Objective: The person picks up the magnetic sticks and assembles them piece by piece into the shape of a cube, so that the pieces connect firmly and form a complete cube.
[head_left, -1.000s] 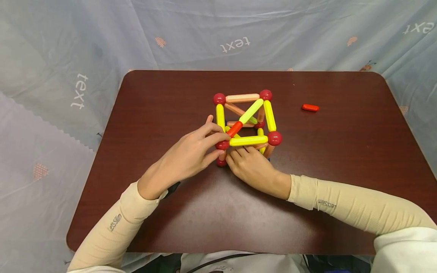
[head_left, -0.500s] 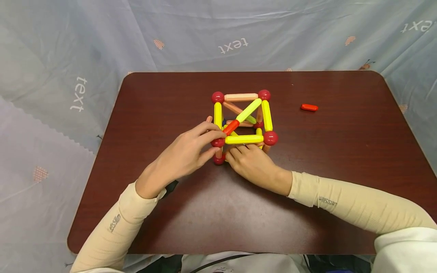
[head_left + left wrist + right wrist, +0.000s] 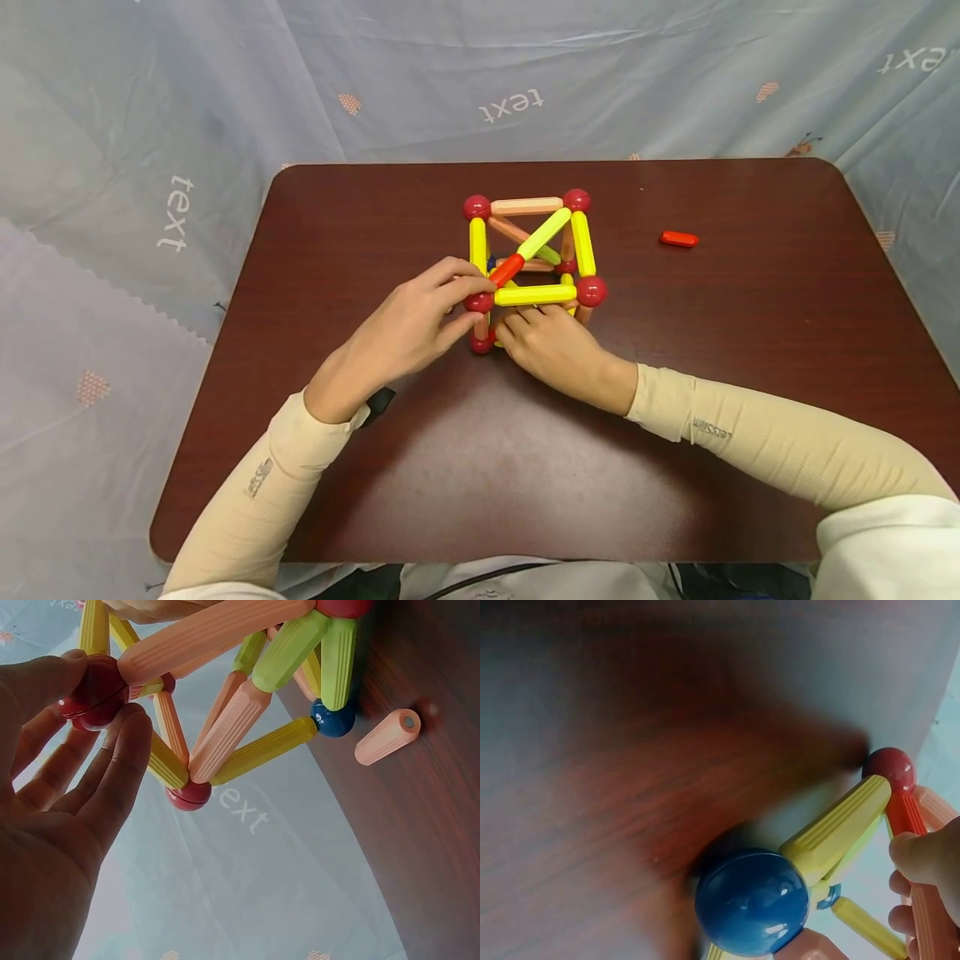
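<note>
A cube-like frame of magnetic rods and balls stands before me in the head view. My left hand (image 3: 405,325) pinches the red ball (image 3: 97,691) at its upper near-left corner. From this ball a diagonal of a red rod (image 3: 507,272) and a lime rod (image 3: 544,234) crosses the top. My right hand (image 3: 551,346) is at the near side, fingertips hidden in the head view. In the right wrist view its thumb and fingers grip a red rod (image 3: 905,814) and the salmon rod (image 3: 934,919) in line with it, below a red ball (image 3: 890,769).
A loose red rod (image 3: 679,239) lies on the brown table (image 3: 750,358) right of the frame. The left wrist view shows a loose salmon rod (image 3: 388,737) close to a blue ball (image 3: 333,718). Another blue ball (image 3: 751,901) fills the right wrist view's foreground. Patterned cloth (image 3: 420,83) hangs behind.
The rod frame has shifted slightly left and away across the table, both hands moving with it. Their holds look the same. The loose red rod stays in place.
</note>
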{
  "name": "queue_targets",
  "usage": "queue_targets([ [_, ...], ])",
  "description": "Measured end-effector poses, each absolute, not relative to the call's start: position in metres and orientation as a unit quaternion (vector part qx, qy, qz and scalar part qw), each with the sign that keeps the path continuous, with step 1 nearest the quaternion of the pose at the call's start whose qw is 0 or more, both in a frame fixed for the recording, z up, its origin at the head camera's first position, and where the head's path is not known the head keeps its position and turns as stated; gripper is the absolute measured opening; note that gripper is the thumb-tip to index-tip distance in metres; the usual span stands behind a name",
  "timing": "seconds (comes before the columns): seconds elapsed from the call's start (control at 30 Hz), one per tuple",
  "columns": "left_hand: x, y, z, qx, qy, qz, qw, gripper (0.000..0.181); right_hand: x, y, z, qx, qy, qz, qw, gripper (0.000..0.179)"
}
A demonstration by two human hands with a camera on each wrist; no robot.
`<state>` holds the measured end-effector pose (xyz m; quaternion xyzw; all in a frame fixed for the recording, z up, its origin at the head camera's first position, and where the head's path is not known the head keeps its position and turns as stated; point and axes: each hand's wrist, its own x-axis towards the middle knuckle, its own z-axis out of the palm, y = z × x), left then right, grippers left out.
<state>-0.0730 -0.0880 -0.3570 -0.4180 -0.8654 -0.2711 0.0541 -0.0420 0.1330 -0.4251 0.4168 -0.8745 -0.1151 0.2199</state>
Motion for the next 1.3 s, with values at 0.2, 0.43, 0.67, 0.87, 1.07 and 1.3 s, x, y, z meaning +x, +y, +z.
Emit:
queue_targets([
  [0.2, -0.081, -0.086, -0.357, -0.408, -0.870, -0.273, 0.049, 0.034, -0.053, 0.134, -0.424, 0.416, -0.874, -0.119, 0.222, 0.012],
  [0.43, -0.088, -0.083, -0.357, -0.398, -0.874, -0.273, 0.048, 0.035, -0.062, 0.135, -0.424, 0.412, -0.876, -0.121, 0.218, 0.011],
  [0.67, -0.089, -0.081, -0.359, -0.387, -0.880, -0.271, 0.055, 0.037, -0.064, 0.135, -0.424, 0.410, -0.879, -0.110, 0.216, 0.010],
  [0.87, -0.092, -0.078, -0.357, -0.391, -0.883, -0.253, 0.062, 0.033, -0.064, 0.135, -0.424, 0.402, -0.882, -0.119, 0.217, 0.010],
  [1.07, -0.099, -0.079, -0.352, -0.412, -0.883, -0.221, 0.053, 0.034, -0.059, 0.131, -0.416, 0.399, -0.882, -0.128, 0.217, 0.012],
  [1.3, -0.107, -0.081, -0.347, -0.430, -0.882, -0.187, 0.040, 0.035, -0.043, 0.140, -0.389, 0.448, -0.849, -0.087, 0.266, 0.010],
])
